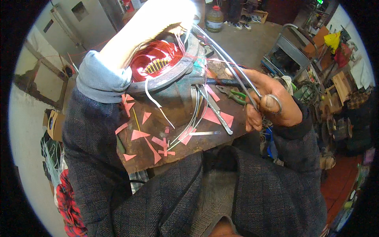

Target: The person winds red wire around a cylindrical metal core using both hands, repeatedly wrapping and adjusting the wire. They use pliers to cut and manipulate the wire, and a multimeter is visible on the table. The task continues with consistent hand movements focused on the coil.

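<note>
A motor stator (166,85) with red copper windings (146,59) and a yellow-and-black striped core stands on the brown workbench. Over its far rim reaches my left hand (171,19), washed out by glare. Its fingers curl down by thin lead wires (185,38); what they pinch is not clear. In my right hand (272,98) are long-handled metal scissors (233,67), a ring around the thumb. They point up and away toward my left hand, tips lost in the glare. White sleeving (152,94) hangs over the near rim.
Pink paper scraps (140,135) and a metal strip (204,133) lie on the bench (183,147). Green-handled pliers (235,94) rest beside the stator. A hand cart (292,47) stands beyond at right; a large jar (214,19) is on the floor behind.
</note>
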The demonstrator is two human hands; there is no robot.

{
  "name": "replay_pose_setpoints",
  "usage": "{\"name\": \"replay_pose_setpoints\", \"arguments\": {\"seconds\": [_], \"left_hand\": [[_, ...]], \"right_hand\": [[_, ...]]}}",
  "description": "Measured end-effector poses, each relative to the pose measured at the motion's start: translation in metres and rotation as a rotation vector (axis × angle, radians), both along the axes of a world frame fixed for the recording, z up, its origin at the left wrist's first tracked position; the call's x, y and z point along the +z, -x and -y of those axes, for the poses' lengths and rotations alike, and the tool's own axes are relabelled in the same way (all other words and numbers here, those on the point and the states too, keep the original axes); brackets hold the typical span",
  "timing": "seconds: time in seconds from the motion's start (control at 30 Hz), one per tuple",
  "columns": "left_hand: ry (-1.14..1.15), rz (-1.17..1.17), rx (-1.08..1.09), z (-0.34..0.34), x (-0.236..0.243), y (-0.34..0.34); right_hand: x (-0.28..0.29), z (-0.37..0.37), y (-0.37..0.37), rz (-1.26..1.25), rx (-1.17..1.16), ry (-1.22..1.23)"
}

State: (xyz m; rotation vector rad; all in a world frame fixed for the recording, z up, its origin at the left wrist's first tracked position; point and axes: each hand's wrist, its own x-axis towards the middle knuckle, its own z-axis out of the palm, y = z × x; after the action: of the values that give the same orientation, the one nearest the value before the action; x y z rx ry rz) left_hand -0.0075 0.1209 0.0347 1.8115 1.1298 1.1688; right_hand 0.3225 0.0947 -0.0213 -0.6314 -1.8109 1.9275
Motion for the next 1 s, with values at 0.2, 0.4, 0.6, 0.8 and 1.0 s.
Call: {"name": "replay_pose_setpoints", "arguments": {"seconds": [0.2, 0.4, 0.6, 0.8, 1.0], "left_hand": [[-0.099, -0.165, 0.021, 0.007, 0.008, -0.007], [-0.256, -0.332, 0.003, 0.005, 0.007, -0.003], [-0.395, -0.4, -0.007, 0.004, 0.005, -0.005], [-0.342, -0.191, -0.079, -0.004, 0.002, -0.008], [-0.507, -0.23, -0.028, -0.011, 0.007, 0.012]], "right_hand": [[0.002, 0.009, 0.007, -0.177, 0.02, 0.098], [0.002, 0.015, 0.017, -0.16, -0.045, 0.143], [0.002, 0.02, 0.026, -0.134, -0.155, 0.303], [-0.006, 0.004, 0.04, -0.186, -0.073, 0.143], [-0.011, 0.009, -0.001, 0.109, 0.084, -0.008]]}}
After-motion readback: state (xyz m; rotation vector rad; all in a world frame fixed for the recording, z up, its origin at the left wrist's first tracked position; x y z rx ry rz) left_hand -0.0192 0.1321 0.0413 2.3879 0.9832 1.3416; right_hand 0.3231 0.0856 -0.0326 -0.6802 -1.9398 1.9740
